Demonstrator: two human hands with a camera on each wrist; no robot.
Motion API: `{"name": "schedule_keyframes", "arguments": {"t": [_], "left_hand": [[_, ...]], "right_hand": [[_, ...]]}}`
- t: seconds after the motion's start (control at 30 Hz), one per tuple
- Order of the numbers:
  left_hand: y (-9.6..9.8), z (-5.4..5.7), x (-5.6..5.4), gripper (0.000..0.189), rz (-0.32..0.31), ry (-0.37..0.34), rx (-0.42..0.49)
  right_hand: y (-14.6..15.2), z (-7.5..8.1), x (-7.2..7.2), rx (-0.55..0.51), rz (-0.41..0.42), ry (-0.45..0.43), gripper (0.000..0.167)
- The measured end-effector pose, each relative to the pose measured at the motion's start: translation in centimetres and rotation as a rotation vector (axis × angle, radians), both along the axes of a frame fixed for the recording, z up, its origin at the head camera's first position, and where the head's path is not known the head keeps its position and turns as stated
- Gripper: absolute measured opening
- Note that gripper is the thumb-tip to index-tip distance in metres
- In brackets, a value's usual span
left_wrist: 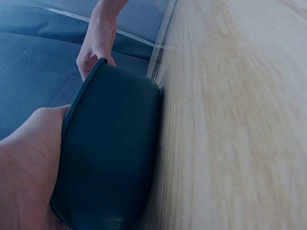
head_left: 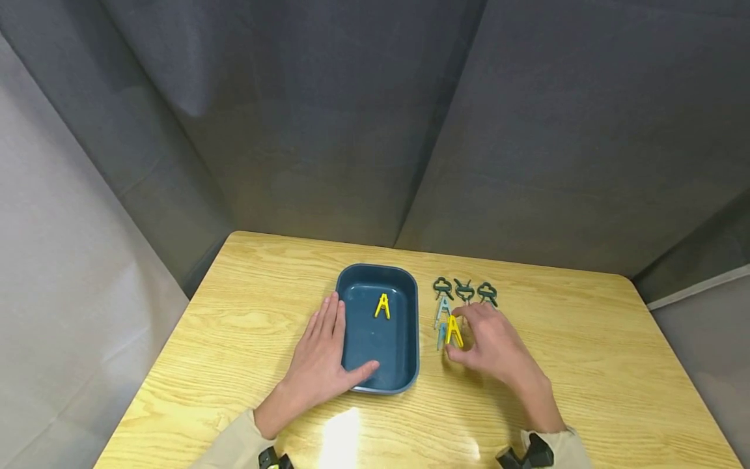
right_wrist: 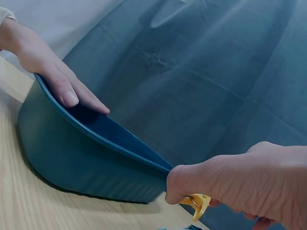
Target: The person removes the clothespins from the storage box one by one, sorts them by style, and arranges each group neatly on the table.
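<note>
A dark blue plastic tub [head_left: 381, 355] stands on the table, with one yellow clothespin [head_left: 382, 306] lying inside it. Along the tub's left rim rests my left hand [head_left: 319, 358], its fingers straight and the thumb reaching over the near end. To the right of the tub, my right hand [head_left: 495, 342] pinches a second yellow clothespin [head_left: 454, 332] between thumb and fingers. That same clothespin [right_wrist: 197, 205] shows under the hand in the right wrist view. Light blue clothespins [head_left: 443, 309] lie beside and partly behind the held one.
Three dark green clips [head_left: 465, 290] sit in a row just beyond the light blue clothespins. The wooden table [head_left: 252, 312] has its far edge against a grey curtain [head_left: 328, 163], and pale cloth [head_left: 76, 280] hangs at the left.
</note>
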State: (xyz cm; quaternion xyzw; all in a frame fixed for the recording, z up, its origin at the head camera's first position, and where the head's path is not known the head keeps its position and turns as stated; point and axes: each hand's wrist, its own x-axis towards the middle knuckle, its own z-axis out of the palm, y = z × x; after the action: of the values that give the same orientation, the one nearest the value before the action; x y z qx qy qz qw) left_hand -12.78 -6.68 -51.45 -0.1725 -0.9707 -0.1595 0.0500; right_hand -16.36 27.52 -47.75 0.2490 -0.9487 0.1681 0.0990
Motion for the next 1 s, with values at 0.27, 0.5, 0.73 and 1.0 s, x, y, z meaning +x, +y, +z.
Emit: {"name": "schedule_keyframes", "arguments": {"t": [0.27,0.5,0.73,1.0], "left_hand": [[0.0,0.1,-0.1,0.126,0.0,0.005,0.007],[0.0,0.1,0.0,0.125,-0.003,0.006,0.012],[0.0,0.1,0.1,0.126,-0.001,0.012,0.008],[0.0,0.0,0.1,0.126,-0.001,0.003,0.005]], "right_hand": [[1.7,-0.6,-0.4,0.077,-0.058,-0.087,0.06],[2.9,-1.3,-0.8,0.111,-0.102,-0.138,0.061],[3.6,-2.0,-1.1,0.142,-0.146,-0.179,0.061],[3.7,-2.7,-1.2,0.135,-0.156,-0.207,0.057]]}}
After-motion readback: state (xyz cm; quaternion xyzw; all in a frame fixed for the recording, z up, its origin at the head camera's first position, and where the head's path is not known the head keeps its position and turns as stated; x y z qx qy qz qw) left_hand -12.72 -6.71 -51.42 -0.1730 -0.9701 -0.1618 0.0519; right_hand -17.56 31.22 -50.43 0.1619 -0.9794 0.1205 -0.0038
